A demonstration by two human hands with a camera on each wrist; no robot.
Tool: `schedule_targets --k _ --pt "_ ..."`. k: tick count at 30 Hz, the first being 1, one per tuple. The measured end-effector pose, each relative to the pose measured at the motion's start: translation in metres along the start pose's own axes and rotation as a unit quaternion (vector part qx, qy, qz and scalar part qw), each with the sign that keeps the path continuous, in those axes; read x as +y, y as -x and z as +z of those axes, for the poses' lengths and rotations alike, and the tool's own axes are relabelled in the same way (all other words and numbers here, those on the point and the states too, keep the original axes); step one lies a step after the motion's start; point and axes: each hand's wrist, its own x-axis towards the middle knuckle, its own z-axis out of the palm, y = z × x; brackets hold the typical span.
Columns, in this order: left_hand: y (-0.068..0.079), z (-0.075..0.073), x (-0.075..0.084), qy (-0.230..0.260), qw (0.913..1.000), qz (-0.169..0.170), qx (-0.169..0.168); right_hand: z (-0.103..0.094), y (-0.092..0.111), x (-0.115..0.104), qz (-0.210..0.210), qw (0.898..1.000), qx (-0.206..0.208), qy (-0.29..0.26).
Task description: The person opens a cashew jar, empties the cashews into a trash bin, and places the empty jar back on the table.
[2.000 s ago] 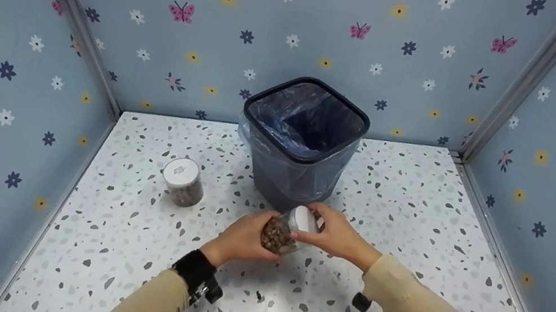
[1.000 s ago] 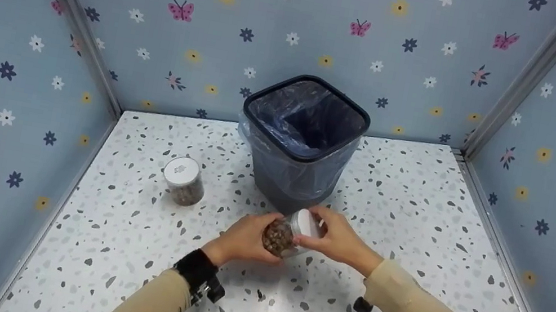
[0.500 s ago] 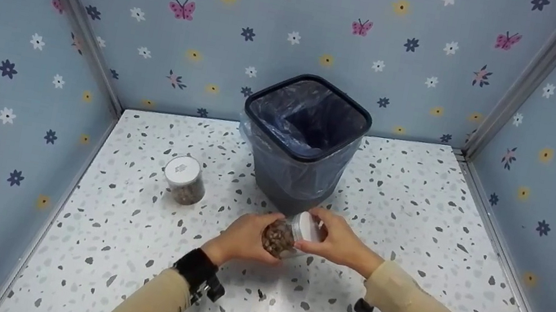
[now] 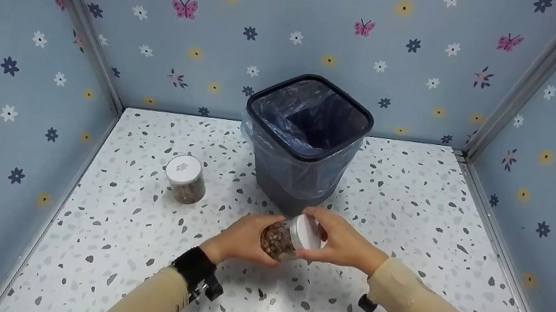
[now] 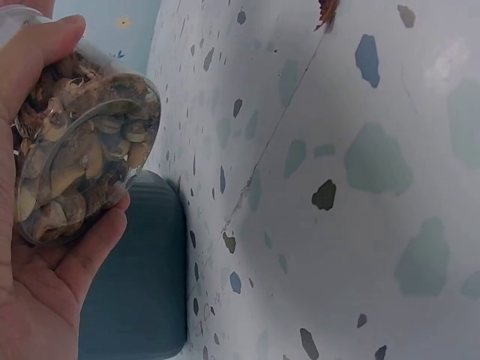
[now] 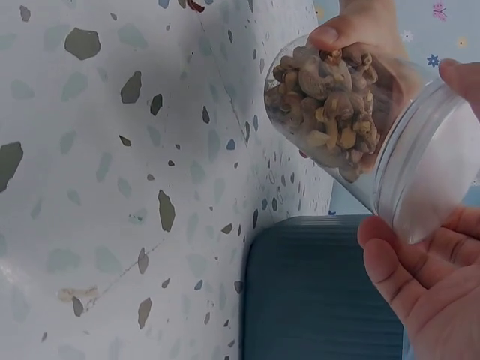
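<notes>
A clear jar [image 4: 277, 239] of brown dried pieces, like small mushrooms, is tilted on its side above the table. My left hand [image 4: 243, 238] grips its body near the base, thumb and fingers on opposite sides. At the other end, my right hand [image 4: 345, 242] holds the white lid [image 6: 442, 165] by its edge. The lid sits over the jar's mouth; whether it is loose I cannot tell. In the left wrist view the jar's rounded bottom [image 5: 90, 157] faces the camera, and the left fingers partly cover its sides.
Just behind the hands stands a dark bin [image 4: 290, 181] lined with a translucent bag. A second white-lidded jar [image 4: 186, 180] is upright to the left on the speckled table [image 4: 125, 243]. Flower-patterned panels [image 4: 298, 39] enclose the back and sides.
The jar and lid have turned slightly, so more of the lid's top faces the head camera. My right fingers have shifted along the lid's edge. The left hand keeps its grip nearly in place.
</notes>
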Motion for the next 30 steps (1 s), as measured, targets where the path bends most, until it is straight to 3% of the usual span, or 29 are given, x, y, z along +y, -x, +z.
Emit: schedule_targets --k 6,11,17,23,30 --pt "0.0002 -0.0025 -0.0044 0.025 0.9992 -0.010 -0.031 -0.0026 0.0017 0.0008 -0.034 0.999 -0.026 0.013" --pt "0.0007 -0.0030 -0.0067 0.047 0.9974 -0.014 -0.053 -0.0036 0.0046 -0.0004 -0.050 0.996 -0.044 0.055" --pt "0.0006 -0.0031 -0.0073 0.043 0.9973 -0.014 -0.058 -0.0053 0.0063 -0.0014 -0.074 0.992 -0.047 0.091" --pt "0.0007 -0.0035 -0.0062 0.033 0.9976 -0.016 -0.059 -0.0053 0.0081 -0.0004 -0.120 0.981 -0.032 0.145" --pt "0.0003 -0.0047 -0.0050 0.032 0.9981 -0.025 -0.047 -0.0056 0.0093 0.0000 -0.101 0.981 -0.037 0.162"
